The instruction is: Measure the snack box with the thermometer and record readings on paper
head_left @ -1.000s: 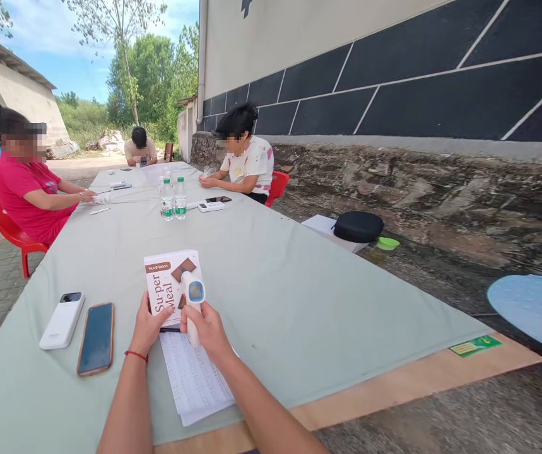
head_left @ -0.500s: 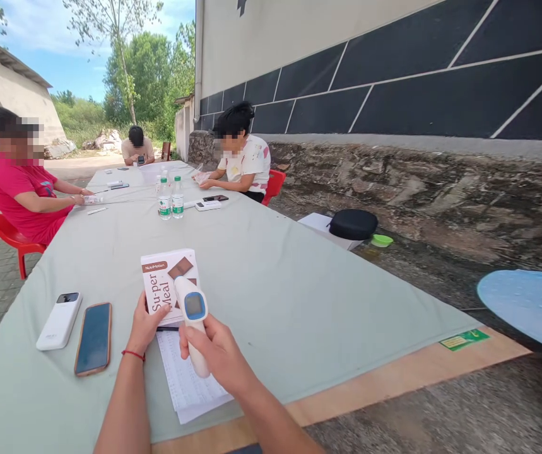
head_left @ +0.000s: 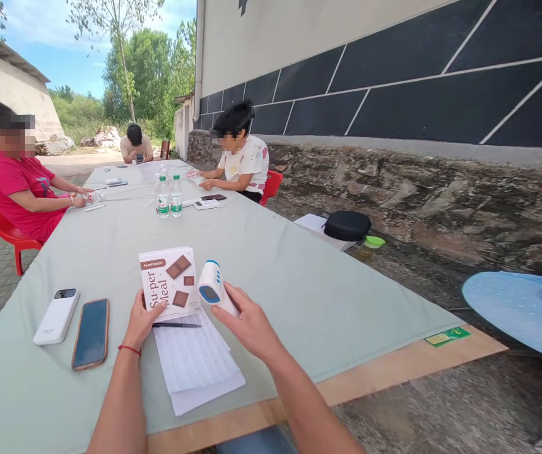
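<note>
My left hand (head_left: 142, 318) grips a white box (head_left: 170, 282) by its lower left edge; brown chocolate pieces and the words "Su-per Meal" are printed on its front. In my right hand (head_left: 247, 318) is a white and blue infrared thermometer (head_left: 214, 287), held by its handle just right of the box and apart from it. The thermometer's small screen faces back toward me and looks dark. Below the box lie printed sheets of paper (head_left: 199, 362), with a black pen (head_left: 176, 325) across their top edge.
Left of my arm lie a phone (head_left: 91, 334) and a white power bank (head_left: 57, 316). Farther up the table (head_left: 308, 302) stand water bottles (head_left: 163, 198). Several people sit around it. At right are a black case (head_left: 346, 225) and a light-blue round surface (head_left: 521, 309).
My right hand has moved the thermometer rightward, off the front of the box, and turned it. The box's printed chocolate pieces and more of the papers now show.
</note>
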`<state>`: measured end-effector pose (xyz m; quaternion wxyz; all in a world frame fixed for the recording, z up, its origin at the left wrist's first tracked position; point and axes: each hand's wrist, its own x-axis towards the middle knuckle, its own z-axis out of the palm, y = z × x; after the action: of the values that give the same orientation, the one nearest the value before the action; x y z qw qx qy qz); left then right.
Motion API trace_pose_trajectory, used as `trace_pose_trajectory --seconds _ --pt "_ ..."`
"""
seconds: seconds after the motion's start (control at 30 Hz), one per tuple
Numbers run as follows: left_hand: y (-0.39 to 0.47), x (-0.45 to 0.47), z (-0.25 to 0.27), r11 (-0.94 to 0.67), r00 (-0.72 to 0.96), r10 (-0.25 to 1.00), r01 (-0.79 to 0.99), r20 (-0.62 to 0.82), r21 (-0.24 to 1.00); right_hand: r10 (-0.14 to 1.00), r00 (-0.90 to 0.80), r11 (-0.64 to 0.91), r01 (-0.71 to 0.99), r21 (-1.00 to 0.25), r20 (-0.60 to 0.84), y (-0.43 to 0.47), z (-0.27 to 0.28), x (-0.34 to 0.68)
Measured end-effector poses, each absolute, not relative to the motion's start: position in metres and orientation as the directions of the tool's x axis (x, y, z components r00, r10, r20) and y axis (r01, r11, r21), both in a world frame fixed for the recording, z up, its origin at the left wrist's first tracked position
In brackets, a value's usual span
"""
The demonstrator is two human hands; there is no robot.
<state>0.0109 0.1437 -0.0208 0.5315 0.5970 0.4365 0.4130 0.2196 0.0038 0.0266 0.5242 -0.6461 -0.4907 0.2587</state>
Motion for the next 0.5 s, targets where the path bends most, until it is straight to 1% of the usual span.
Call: trace_pose_trajectory --seconds 0.07,0.1,0.17,0.3,0.4,0.43,0.5 --pt "0.143 0.011 -0.02 -0.052 0.267 0.963 0.093 0.025 0.994 0.867 0.488 -0.222 0.564 -0.795 0.104 0.018 0.001 0.246" --pt "0.142 0.012 -0.019 -0.051 0.257 0.966 0.109 0.021 0.993 0.862 0.501 -0.304 0.633 -0.712 0.078 0.023 -0.012 0.258" --pt "0.14 0.012 -0.018 -0.043 0.237 0.971 0.136 0.009 0.99 0.87 0.487 -0.36 0.732 -0.578 0.076 0.029 -0.036 0.278" --pt "0.138 0.014 -0.02 -0.037 0.221 0.975 0.125 0.009 0.991 0.891 0.433 -0.349 0.845 -0.406 0.137 0.027 -0.067 0.296" --pt "0.138 0.015 -0.024 -0.031 0.194 0.981 0.115 0.008 0.993 0.867 0.405 -0.305 0.891 -0.337 0.289 0.023 -0.073 0.289" --pt "0.138 0.016 -0.025 -0.03 0.177 0.984 0.104 0.012 0.994 0.866 0.368 -0.254 0.907 -0.335 0.339 0.024 -0.073 0.282" --pt "0.138 0.017 -0.027 -0.032 0.136 0.99 0.068 0.023 0.997 0.895 0.226 -0.082 0.931 -0.357 0.385 0.026 -0.069 0.264"
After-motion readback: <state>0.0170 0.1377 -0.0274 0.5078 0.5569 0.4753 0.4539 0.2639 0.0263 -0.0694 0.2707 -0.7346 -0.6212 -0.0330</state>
